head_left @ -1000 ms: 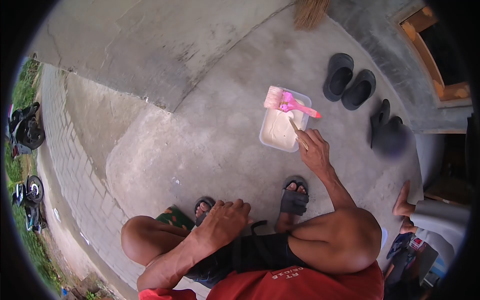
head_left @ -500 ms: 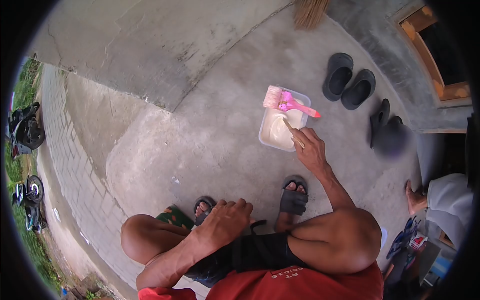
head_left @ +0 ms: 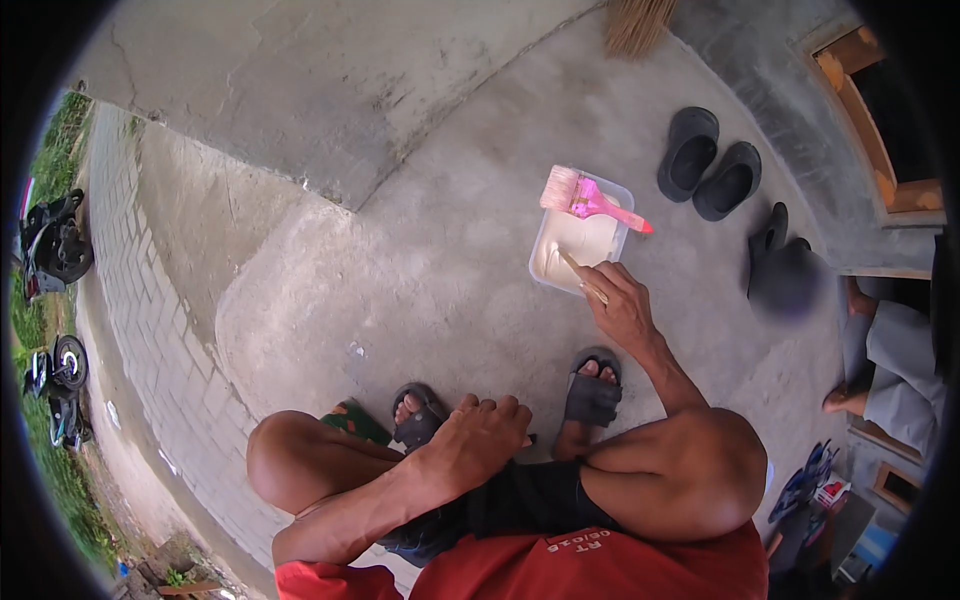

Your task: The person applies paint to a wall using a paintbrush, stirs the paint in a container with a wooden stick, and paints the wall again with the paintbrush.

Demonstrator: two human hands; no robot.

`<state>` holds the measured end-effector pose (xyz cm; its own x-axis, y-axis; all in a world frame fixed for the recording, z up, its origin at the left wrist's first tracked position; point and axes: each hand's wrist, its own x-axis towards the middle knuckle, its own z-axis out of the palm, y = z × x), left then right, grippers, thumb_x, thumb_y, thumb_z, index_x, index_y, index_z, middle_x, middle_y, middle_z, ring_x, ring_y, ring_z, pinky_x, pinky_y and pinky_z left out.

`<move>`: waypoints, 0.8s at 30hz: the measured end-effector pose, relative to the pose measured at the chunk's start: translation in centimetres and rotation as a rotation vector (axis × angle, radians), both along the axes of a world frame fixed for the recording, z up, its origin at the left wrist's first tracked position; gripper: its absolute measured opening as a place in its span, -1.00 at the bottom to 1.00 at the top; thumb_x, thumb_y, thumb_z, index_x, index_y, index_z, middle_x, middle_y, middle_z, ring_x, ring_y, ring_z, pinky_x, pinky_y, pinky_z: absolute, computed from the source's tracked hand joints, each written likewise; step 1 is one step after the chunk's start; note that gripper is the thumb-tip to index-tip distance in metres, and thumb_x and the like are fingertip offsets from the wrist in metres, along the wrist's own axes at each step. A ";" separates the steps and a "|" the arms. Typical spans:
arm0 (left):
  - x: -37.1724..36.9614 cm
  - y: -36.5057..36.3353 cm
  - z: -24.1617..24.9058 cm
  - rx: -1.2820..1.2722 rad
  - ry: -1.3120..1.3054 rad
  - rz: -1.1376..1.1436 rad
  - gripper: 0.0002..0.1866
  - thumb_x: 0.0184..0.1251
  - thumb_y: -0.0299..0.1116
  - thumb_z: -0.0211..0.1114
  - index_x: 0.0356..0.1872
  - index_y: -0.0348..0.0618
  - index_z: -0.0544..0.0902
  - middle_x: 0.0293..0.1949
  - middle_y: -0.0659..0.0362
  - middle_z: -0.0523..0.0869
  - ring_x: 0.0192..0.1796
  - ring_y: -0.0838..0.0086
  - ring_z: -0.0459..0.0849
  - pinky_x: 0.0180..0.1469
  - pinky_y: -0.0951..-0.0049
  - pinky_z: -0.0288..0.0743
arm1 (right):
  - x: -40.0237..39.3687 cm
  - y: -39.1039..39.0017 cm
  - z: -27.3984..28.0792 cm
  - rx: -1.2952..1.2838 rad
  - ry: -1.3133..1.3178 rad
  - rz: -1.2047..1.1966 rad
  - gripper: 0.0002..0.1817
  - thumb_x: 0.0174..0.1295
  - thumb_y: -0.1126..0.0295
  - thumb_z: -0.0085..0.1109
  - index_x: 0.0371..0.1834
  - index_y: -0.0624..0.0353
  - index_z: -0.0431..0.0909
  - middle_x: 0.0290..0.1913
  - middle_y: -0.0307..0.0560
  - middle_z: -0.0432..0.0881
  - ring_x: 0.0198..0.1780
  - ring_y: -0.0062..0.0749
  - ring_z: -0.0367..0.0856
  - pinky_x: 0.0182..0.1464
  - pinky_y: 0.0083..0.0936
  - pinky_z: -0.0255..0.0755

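My right hand is closed around a thin wooden stick, whose far end dips into thick cream-coloured paint. A clear rectangular plastic tub holds this paint on the concrete floor. Across the tub's far part lies a paintbrush with a pink handle and pale, paint-coated bristles. My left hand hovers over my lap between the knees, its fingers curled and pointing down. A small dark tip shows beside those fingers; whatever they may hold is hidden.
Black clogs and more dark footwear sit right of the tub. A straw broom is at the top. Another person's legs show at the right edge. Motorbikes stand outside on the left.
The stick's end has shifted toward the tub's near left part. My left hand has moved slightly right. The other person's legs have changed position, and the whole view has shifted a little.
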<state>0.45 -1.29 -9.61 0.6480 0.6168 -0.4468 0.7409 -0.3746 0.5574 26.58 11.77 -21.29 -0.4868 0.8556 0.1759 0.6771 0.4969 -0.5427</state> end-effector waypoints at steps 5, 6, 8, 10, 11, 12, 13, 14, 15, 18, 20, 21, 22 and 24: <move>0.1 -0.4 0.0 0.011 0.075 -0.002 -0.66 0.50 -0.16 0.24 -0.01 -0.26 0.57 -0.08 0.00 0.66 0.03 0.13 0.74 0.14 0.15 0.51 | 0.5 -0.9 0.2 0.053 -0.044 -0.116 -0.68 0.19 0.57 0.32 0.04 0.15 0.66 -0.20 -0.04 0.59 -0.12 -0.05 0.64 -0.13 -0.17 0.55; 0.3 -0.4 -0.3 0.011 0.085 0.013 -0.66 0.50 -0.16 0.24 -0.01 -0.26 0.57 -0.08 0.00 0.66 0.03 0.13 0.74 0.14 0.15 0.51 | 0.2 -1.3 0.3 0.025 -0.010 -0.048 -0.69 0.22 0.58 0.29 0.05 0.17 0.65 -0.19 -0.03 0.60 -0.13 -0.03 0.63 -0.13 -0.16 0.54; 0.7 -0.3 -0.8 0.005 0.012 -0.054 -0.66 0.51 -0.16 0.23 0.01 -0.27 0.58 -0.07 -0.03 0.67 0.05 0.11 0.73 0.14 0.13 0.51 | -0.5 -0.4 0.0 -0.004 0.030 -0.015 -0.67 0.23 0.59 0.29 0.07 0.16 0.66 -0.18 -0.03 0.61 -0.13 -0.03 0.63 -0.14 -0.16 0.54; 0.5 -0.1 -0.5 -0.016 0.026 -0.037 -0.66 0.51 -0.16 0.22 0.01 -0.28 0.58 -0.07 -0.03 0.67 0.05 0.11 0.74 0.14 0.13 0.51 | -0.4 1.8 -0.2 0.043 -0.009 -0.131 -0.66 0.20 0.58 0.31 0.07 0.13 0.66 -0.20 -0.04 0.59 -0.13 -0.06 0.64 -0.13 -0.17 0.55; 0.5 0.0 -0.3 -0.036 0.033 -0.020 -0.65 0.52 -0.15 0.22 0.01 -0.28 0.58 -0.07 -0.04 0.67 0.05 0.11 0.74 0.14 0.13 0.51 | 0.0 1.9 -0.2 0.090 -0.018 -0.177 -0.66 0.20 0.58 0.31 0.07 0.14 0.66 -0.20 -0.04 0.60 -0.13 -0.06 0.64 -0.12 -0.18 0.55; 0.3 0.1 0.0 -0.033 0.024 -0.029 -0.65 0.52 -0.15 0.22 0.01 -0.28 0.58 -0.07 -0.04 0.67 0.05 0.11 0.74 0.14 0.13 0.51 | 0.3 1.3 -0.2 0.094 -0.027 -0.186 -0.66 0.20 0.58 0.31 0.07 0.14 0.66 -0.20 -0.04 0.60 -0.13 -0.06 0.64 -0.12 -0.18 0.55; 0.0 0.2 0.2 -0.052 0.039 -0.005 -0.65 0.52 -0.15 0.22 0.01 -0.28 0.58 -0.07 -0.03 0.67 0.04 0.12 0.74 0.15 0.12 0.51 | 0.4 0.2 -0.1 0.075 -0.016 -0.133 -0.66 0.22 0.58 0.30 0.08 0.16 0.65 -0.20 -0.03 0.60 -0.14 -0.05 0.64 -0.12 -0.18 0.55; -0.1 0.2 0.4 -0.071 0.052 0.017 -0.65 0.52 -0.15 0.21 0.01 -0.29 0.58 -0.08 -0.03 0.68 0.04 0.12 0.75 0.15 0.12 0.51 | 0.4 -0.8 0.1 0.056 -0.007 -0.082 -0.67 0.23 0.58 0.28 0.08 0.17 0.65 -0.19 -0.02 0.60 -0.15 -0.03 0.63 -0.12 -0.18 0.54; 0.0 0.4 0.3 -0.065 0.041 0.008 -0.65 0.52 -0.15 0.21 0.01 -0.29 0.58 -0.08 -0.03 0.68 0.04 0.12 0.75 0.15 0.12 0.51 | 0.1 -1.2 0.3 -0.008 -0.013 -0.034 -0.65 0.23 0.59 0.28 0.10 0.18 0.64 -0.18 -0.01 0.61 -0.14 -0.03 0.63 -0.12 -0.18 0.55; -0.2 0.3 -0.1 -0.029 0.014 -0.019 -0.64 0.52 -0.14 0.22 0.01 -0.28 0.57 -0.09 -0.02 0.68 0.03 0.13 0.75 0.14 0.14 0.51 | -0.6 1.4 -0.3 0.059 0.036 -0.081 -0.65 0.21 0.59 0.28 0.09 0.17 0.65 -0.19 -0.02 0.60 -0.13 -0.05 0.64 -0.13 -0.18 0.56; -0.5 0.1 -0.5 -0.038 0.027 0.007 -0.64 0.51 -0.13 0.22 0.01 -0.27 0.57 -0.10 -0.01 0.68 0.04 0.13 0.76 0.14 0.14 0.52 | 0.6 1.6 -0.6 0.073 0.004 -0.142 -0.64 0.20 0.60 0.29 0.09 0.17 0.66 -0.19 -0.03 0.59 -0.14 -0.06 0.64 -0.12 -0.18 0.57; -0.6 0.0 -0.5 -0.039 0.028 0.008 -0.64 0.51 -0.13 0.22 0.01 -0.27 0.57 -0.10 -0.01 0.68 0.04 0.13 0.76 0.14 0.14 0.52 | 1.0 0.7 -0.6 0.069 0.000 -0.138 -0.64 0.20 0.60 0.29 0.09 0.17 0.65 -0.19 -0.03 0.59 -0.14 -0.05 0.64 -0.12 -0.19 0.56; -0.6 0.0 -0.5 -0.040 0.031 0.012 -0.64 0.51 -0.14 0.23 0.00 -0.27 0.57 -0.10 -0.01 0.68 0.03 0.14 0.76 0.14 0.15 0.52 | 1.3 -0.3 -0.5 0.065 -0.007 -0.134 -0.64 0.20 0.60 0.30 0.09 0.17 0.65 -0.19 -0.03 0.59 -0.14 -0.05 0.64 -0.12 -0.19 0.56; -0.4 0.2 -0.4 -0.033 0.030 0.012 -0.65 0.51 -0.14 0.23 0.00 -0.27 0.57 -0.10 -0.01 0.68 0.03 0.14 0.76 0.14 0.16 0.52 | 0.5 -0.9 -0.5 0.033 0.013 -0.069 -0.66 0.21 0.60 0.29 0.07 0.18 0.64 -0.19 -0.02 0.59 -0.15 -0.05 0.63 -0.14 -0.17 0.55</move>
<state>0.07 -1.09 -10.04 0.6269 0.6088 -0.4861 0.7616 -0.3474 0.5471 27.05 10.83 -21.79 -0.4245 0.8806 0.2106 0.7033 0.4672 -0.5359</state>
